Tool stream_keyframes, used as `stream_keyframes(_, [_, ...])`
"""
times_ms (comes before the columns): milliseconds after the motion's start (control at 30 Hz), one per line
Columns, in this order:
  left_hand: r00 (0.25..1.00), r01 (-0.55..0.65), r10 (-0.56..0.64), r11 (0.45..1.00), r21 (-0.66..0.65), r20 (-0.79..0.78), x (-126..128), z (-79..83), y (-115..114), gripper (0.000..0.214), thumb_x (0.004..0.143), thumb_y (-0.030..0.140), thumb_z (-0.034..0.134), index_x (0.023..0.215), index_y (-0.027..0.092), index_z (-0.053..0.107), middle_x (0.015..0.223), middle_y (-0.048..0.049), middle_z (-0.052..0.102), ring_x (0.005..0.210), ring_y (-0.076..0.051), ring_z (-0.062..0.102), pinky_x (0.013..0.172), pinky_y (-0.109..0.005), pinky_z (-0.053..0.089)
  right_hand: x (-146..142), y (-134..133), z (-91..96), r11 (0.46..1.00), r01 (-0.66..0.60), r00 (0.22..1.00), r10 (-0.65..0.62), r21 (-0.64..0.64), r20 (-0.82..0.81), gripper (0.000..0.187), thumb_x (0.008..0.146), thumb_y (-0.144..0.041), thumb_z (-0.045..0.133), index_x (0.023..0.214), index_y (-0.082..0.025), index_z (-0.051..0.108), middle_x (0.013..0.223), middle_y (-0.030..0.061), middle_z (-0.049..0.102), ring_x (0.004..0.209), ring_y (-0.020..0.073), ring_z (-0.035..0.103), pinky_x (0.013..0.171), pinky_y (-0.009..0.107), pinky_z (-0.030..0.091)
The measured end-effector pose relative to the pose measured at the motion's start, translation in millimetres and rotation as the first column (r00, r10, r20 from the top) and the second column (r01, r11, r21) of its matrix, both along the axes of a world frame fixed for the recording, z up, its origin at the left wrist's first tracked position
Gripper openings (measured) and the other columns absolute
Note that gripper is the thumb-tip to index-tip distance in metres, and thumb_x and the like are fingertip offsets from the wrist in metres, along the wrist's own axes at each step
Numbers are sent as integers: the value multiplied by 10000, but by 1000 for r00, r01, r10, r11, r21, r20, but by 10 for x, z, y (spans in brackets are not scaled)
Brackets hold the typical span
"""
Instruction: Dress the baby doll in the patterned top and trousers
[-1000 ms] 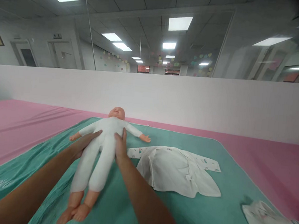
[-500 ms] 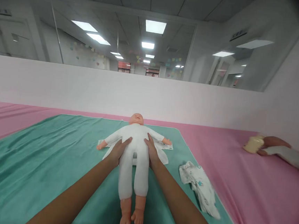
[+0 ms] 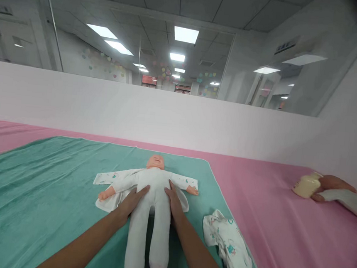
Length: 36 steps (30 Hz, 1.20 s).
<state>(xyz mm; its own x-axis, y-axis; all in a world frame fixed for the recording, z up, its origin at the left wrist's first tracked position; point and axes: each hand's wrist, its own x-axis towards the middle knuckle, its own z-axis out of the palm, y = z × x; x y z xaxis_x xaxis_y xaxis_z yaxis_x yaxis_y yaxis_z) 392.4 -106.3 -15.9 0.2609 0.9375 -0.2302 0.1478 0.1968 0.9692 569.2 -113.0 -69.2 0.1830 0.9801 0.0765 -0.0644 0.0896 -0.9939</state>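
Note:
A baby doll (image 3: 154,182) with a white cloth body lies on its back, head away from me and legs toward me. My left hand (image 3: 131,201) is closed around the left side of its waist, thumb on top. Around the other side, my right hand (image 3: 175,201) grips in the same way. The fingers under the body are hidden. Beneath the doll is a white printed baby shirt (image 3: 106,177), its sleeves spread out to both sides. The doll's feet are cut off by the lower picture edge.
A green sheet (image 3: 69,162) covers part of the pink padded surface (image 3: 249,186). At right lies a crumpled white printed garment (image 3: 228,242). Farther right are a pale yellow bottle (image 3: 307,185) and another doll (image 3: 344,196). A white wall with a window stands behind.
The doll and both hands are lower in the picture, and the view has shifted somewhat. More of the shirt and its sleeves now shows beside the doll. Both hands keep their hold.

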Motion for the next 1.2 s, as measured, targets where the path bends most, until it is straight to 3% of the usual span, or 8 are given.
stream_keyframes(133, [877,23,122,955,294,-465,-329,25,535,483,735,576,453,890,151,624,767,-83,643,656,-214,590,534,-263,418,95,-28,94,998,27,998,-24,-54,52,581,758,-446,524,1283,-217,435,1312,49,432,1159,218,449,947,345,392])
stream_keyframes(200, [757,-43,364,856,516,-542,-570,34,826,411,777,487,419,960,178,617,842,-69,645,751,-215,587,595,-264,403,141,-53,196,984,174,945,-178,40,275,433,770,-437,516,1126,-192,551,1188,75,512,1078,215,492,920,340,399])
stream_keyframes(267, [689,-47,442,819,572,-575,-809,-16,1058,373,770,415,442,1022,191,601,923,-63,641,839,-218,577,648,-264,392,129,-40,344,937,265,820,-344,228,458,300,807,-401,474,988,-184,574,1079,79,530,1002,194,508,874,326,412])
stream_keyframes(400, [755,73,269,872,484,-598,-1117,-271,1295,349,753,438,473,932,184,631,932,-58,643,854,-211,575,697,-260,386,-209,240,674,911,-88,612,-270,403,743,220,818,-296,475,1007,-205,541,1053,54,523,997,165,484,874,305,389])
stream_keyframes(533, [837,87,174,893,442,-518,-1180,-487,1404,450,697,499,535,1004,177,600,855,-47,643,789,-198,578,663,-246,382,-821,781,810,807,-580,155,-24,111,988,356,765,-424,556,1081,-260,557,1066,44,555,981,214,505,858,371,380])
stream_keyframes(667, [824,79,190,894,441,-534,-1180,-533,1476,408,647,388,593,1008,197,595,790,-32,628,719,-181,560,610,-238,348,-1259,1185,791,747,-625,-170,152,-226,974,449,726,-564,531,1065,-274,576,1033,54,593,905,246,561,749,369,422])
stream_keyframes(867, [809,130,180,873,469,-560,-1195,-492,1456,242,651,403,592,614,171,532,638,-14,555,624,-162,490,559,-241,290,-1321,1263,754,836,-438,-232,250,-330,940,661,638,-753,442,977,-213,612,943,96,642,842,287,593,703,391,429])
stream_keyframes(1200, [897,-221,371,848,482,-241,-1240,-529,1493,107,740,259,473,714,164,430,661,3,473,663,-151,475,601,-247,332,-901,1183,1066,954,-226,-151,163,-195,975,638,713,-740,356,968,-202,585,916,105,631,807,253,582,647,330,404])
